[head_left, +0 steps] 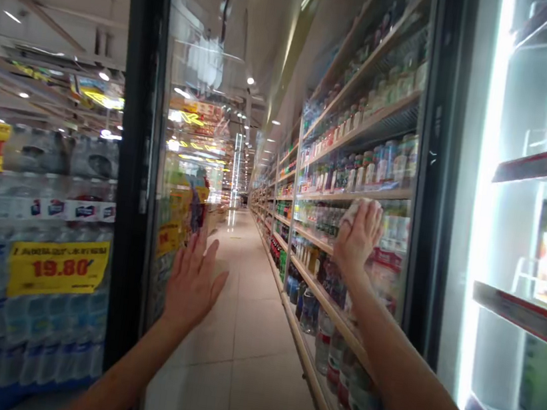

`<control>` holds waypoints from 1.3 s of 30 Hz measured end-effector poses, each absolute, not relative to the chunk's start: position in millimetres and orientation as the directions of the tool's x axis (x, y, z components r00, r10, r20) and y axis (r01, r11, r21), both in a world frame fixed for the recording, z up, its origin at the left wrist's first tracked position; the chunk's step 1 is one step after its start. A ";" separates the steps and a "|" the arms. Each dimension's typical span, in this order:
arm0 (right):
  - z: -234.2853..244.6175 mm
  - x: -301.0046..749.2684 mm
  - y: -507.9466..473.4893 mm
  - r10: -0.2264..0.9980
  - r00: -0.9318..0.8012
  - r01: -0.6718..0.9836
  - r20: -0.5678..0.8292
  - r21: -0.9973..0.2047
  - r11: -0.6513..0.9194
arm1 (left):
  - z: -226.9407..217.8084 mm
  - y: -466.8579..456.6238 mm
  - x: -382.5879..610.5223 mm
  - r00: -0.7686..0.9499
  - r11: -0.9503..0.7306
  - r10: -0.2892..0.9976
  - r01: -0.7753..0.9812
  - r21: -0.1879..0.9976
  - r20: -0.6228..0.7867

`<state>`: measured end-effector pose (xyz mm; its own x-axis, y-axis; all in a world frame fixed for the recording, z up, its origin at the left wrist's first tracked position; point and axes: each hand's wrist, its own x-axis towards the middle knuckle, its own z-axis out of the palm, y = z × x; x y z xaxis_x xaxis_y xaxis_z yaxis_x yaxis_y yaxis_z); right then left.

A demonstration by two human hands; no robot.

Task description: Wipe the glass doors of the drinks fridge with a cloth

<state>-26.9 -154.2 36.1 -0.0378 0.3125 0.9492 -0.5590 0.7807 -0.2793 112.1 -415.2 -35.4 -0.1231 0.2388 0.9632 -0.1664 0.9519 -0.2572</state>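
Note:
A glass fridge door with a black frame stands in front of me, and the shop aisle shows through it. My left hand lies flat on the glass low down, fingers stretched up and apart, holding nothing. My right hand is higher and further right, pressing a crumpled white cloth against the glass; the cloth shows above the fingers. Both forearms reach up from the bottom of the view.
At the right, the lit fridge interior has wire shelves with jars and cans. Stacked packs of water bottles with yellow price tags stand at the left. Long drink shelves and a tiled aisle floor run into the distance.

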 end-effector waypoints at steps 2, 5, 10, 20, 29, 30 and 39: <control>37.6 -18.1 -174.0 0.250 -0.021 -0.582 0.968 -0.215 0.784 | -31.2 -421.5 117.3 -0.112 0.961 0.205 -0.167 -0.222 0.972; 25.4 5.5 -216.0 -0.177 0.117 -0.629 0.977 0.211 0.748 | -30.3 -429.5 123.6 -0.113 0.970 0.147 -0.179 -0.166 0.983; 34.6 11.6 -219.9 -0.248 0.114 -0.628 0.962 0.263 0.732 | -34.3 -451.0 136.4 -0.133 0.965 0.128 -0.212 -0.155 0.983; 41.7 58.8 -318.9 -0.416 0.209 -0.728 0.885 0.425 0.538 | -29.4 -464.6 153.8 -0.055 0.982 0.174 -0.068 -0.177 0.983; 78.4 77.5 -359.3 -0.597 0.291 -0.720 0.747 0.582 0.378 | 12.2 -467.9 174.1 0.030 0.997 0.079 -0.023 -0.079 0.996; 90.4 71.8 -347.7 -0.550 0.239 -0.728 0.800 0.522 0.444 | 18.2 -467.9 173.4 0.029 0.996 0.089 -0.023 -0.088 0.996; 123.6 21.5 -244.6 0.095 -0.036 -0.662 0.995 -0.095 0.744 | 60.7 -462.0 162.6 0.067 0.989 0.149 -0.023 -0.148 0.987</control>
